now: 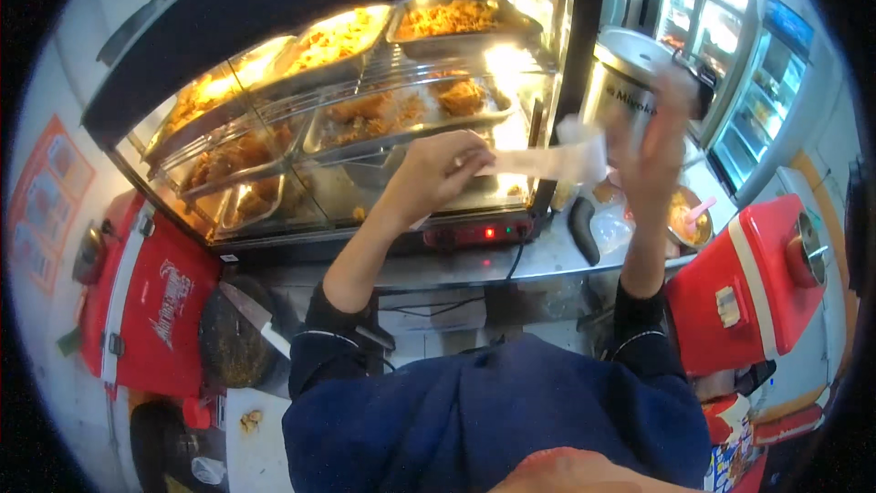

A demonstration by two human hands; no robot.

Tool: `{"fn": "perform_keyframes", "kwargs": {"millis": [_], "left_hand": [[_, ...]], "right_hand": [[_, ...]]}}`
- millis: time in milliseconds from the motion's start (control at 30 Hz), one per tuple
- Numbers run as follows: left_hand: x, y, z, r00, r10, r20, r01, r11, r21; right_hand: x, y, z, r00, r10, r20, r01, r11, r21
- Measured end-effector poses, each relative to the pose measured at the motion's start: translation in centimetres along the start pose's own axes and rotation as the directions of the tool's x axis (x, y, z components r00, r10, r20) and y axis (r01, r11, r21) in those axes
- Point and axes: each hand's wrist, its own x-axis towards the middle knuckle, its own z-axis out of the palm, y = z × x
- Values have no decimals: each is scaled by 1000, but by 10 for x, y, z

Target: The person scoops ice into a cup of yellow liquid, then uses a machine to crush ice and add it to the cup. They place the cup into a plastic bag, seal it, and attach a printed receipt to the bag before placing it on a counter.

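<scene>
My left hand [445, 168] is raised before the glass of a lit food warmer [356, 185], its fingers closed on one end of a white strip, perhaps paper or thin plastic [547, 161]. The strip stretches to the right and is blurred at its far end. My right hand [653, 137] is up beside that end, blurred by motion; whether it touches the strip cannot be told. Behind the glass are metal trays of fried food [448, 17] on racks. Below my right hand a metal bowl of food with a pink-handled utensil [694, 219] stands on the counter.
A dark curved object [583, 229] lies on the metal counter [438, 275]. Red cooler boxes stand left [164, 301] and right [712, 287]. At left, a knife [253, 311] rests across a round chopping block [229, 349]. Behind my right hand is a large metal pot [616, 82].
</scene>
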Motion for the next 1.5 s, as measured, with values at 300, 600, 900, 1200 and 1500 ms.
{"fn": "perform_keyframes", "kwargs": {"millis": [300,600,900,1200,1500], "left_hand": [[14,17,11,939,130,319,-149,988,37],[23,19,29,963,152,223,-167,985,49],[30,29,59,965,260,-21,-247,938,244],[18,53,54,984,99,151,-125,977,171],[5,79,86,998,53,34,-52,998,-18]], "right_hand": [[-14,-11,19,588,-26,809,-170,973,155],[-20,9,12,693,-106,713,-91,968,233],[-35,38,6,580,219,785,-703,621,346],[-30,58,-33,622,210,754,-502,846,178],[-26,53,-37,728,188,659,-603,633,485]]}}
